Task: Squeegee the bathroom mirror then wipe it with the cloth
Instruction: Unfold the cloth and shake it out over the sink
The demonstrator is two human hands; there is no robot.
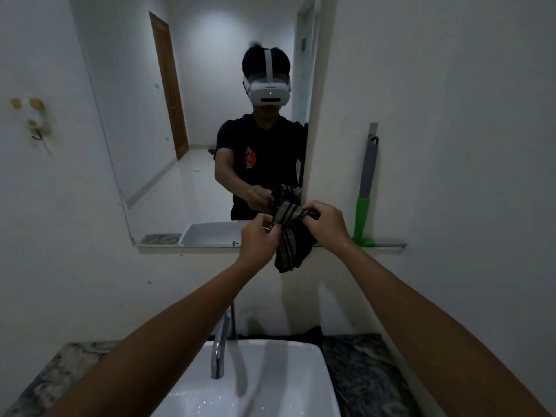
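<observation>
Two hands on one cloth (290,236): left hand (259,236) pinches its edge at 9 o'clock, right hand (326,219) bunches it at 3, just in front of the mirror (192,115) near its bottom edge. Looks like cloth prep for the wipe pass. Fold it into a flat pad so a clean face meets the glass, then work top down in overlapping strokes. One squeegee (365,194) leans on the wall at 3 o'clock of the mirror, standing on the ledge. One sink (270,380), one tap (219,347).
</observation>
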